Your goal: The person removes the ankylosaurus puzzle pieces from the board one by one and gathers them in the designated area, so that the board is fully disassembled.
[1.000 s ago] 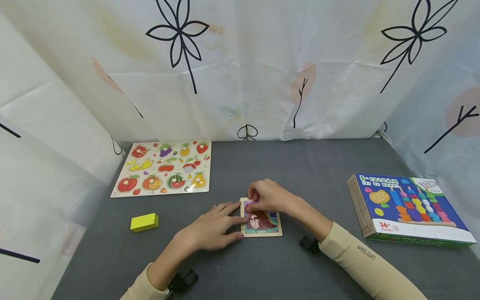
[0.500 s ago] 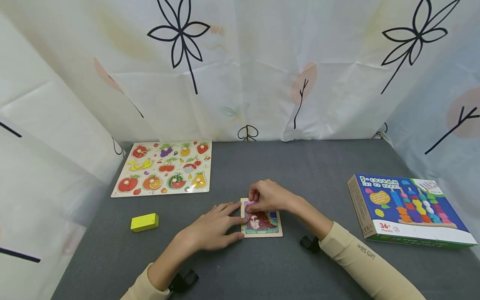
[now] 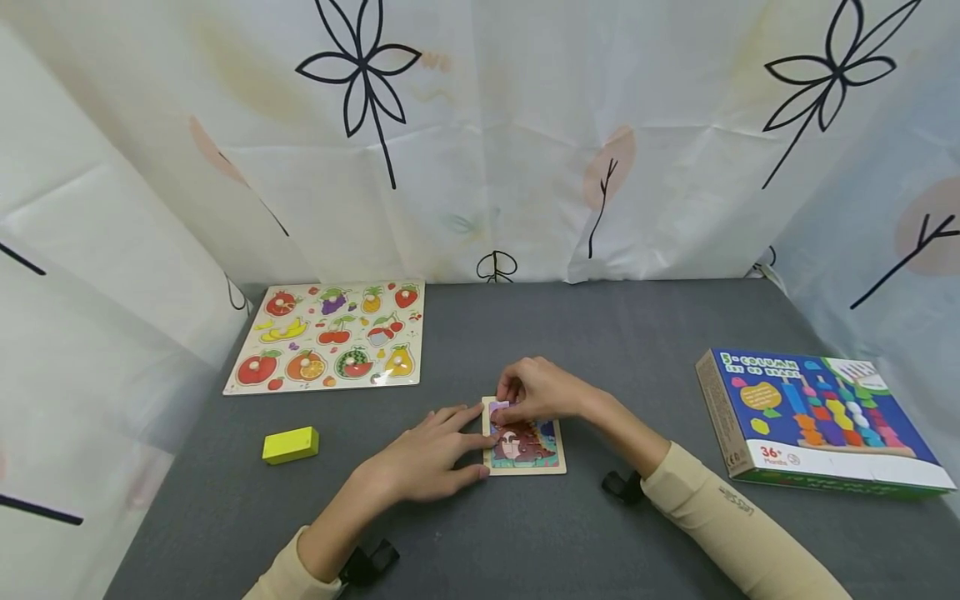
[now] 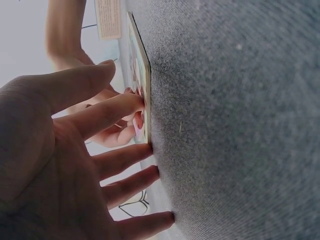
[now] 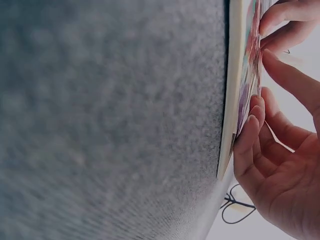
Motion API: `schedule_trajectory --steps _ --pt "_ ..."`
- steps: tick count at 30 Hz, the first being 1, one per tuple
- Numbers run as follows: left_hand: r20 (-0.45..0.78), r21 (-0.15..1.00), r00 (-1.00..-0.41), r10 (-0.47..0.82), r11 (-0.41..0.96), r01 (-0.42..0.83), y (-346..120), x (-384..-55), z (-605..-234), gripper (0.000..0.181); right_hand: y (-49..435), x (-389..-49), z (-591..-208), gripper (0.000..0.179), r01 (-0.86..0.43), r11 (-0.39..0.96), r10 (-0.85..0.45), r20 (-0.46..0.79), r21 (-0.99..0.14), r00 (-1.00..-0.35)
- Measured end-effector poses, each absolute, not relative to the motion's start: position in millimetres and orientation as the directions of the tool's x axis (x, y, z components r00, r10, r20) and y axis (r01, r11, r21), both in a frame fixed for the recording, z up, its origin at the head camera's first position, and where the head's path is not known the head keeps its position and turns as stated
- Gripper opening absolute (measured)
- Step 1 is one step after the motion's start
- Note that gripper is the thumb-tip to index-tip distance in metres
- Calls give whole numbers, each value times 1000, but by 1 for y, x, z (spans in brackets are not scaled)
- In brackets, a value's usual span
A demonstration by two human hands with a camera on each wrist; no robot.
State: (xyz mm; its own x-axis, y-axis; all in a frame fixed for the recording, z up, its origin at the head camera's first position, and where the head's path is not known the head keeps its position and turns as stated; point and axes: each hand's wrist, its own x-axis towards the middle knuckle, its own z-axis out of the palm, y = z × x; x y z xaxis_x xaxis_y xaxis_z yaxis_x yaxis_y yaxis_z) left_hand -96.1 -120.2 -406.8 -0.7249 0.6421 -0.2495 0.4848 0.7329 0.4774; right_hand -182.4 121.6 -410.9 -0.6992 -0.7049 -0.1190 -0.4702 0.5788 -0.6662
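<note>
A small jigsaw puzzle [image 3: 525, 446] with a pale wooden frame and a reddish-brown animal picture lies on the grey table. My left hand [image 3: 423, 457] is spread at its left side, index fingertip on the picture and other fingertips by the frame's edge. In the left wrist view its fingers [image 4: 125, 162] are nearly straight. My right hand [image 3: 543, 390] bends over the puzzle's upper left corner, pinching a pale purple puzzle piece [image 3: 500, 406] between thumb and fingers. The right wrist view shows the right fingertips [image 5: 248, 131] low at that corner, covering most of the piece.
A fruit puzzle board [image 3: 390, 333] lies at the back left. In front of it is a yellow block [image 3: 290, 445]. On the right stands a blue bead-toy box [image 3: 825, 417]. Patterned white curtains [image 3: 480, 150] border the table at the back and sides.
At the right fingertips, the pale purple corner piece now shows more and looks slightly raised. My left hand stays in place on the puzzle.
</note>
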Motion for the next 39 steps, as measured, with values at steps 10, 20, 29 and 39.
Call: schedule_trajectory --steps 10,20,29,39 --pt "-244 481 -723 647 728 489 -121 -96 -407 45 127 -180 -413 9 -469 466 -742 -42 -750 -669" --pt "-239 492 -725 646 724 483 -121 -96 -408 46 145 -176 -411 10 -337 380 -714 -42 -861 -699" --pt "-249 491 -729 638 732 473 -119 -95 -406 46 188 -177 -412 17 -206 383 -631 -92 -900 -771" --pt "-250 492 -727 640 730 474 -120 -95 -407 47 226 -180 -416 20 -158 449 -536 -124 -880 -835"
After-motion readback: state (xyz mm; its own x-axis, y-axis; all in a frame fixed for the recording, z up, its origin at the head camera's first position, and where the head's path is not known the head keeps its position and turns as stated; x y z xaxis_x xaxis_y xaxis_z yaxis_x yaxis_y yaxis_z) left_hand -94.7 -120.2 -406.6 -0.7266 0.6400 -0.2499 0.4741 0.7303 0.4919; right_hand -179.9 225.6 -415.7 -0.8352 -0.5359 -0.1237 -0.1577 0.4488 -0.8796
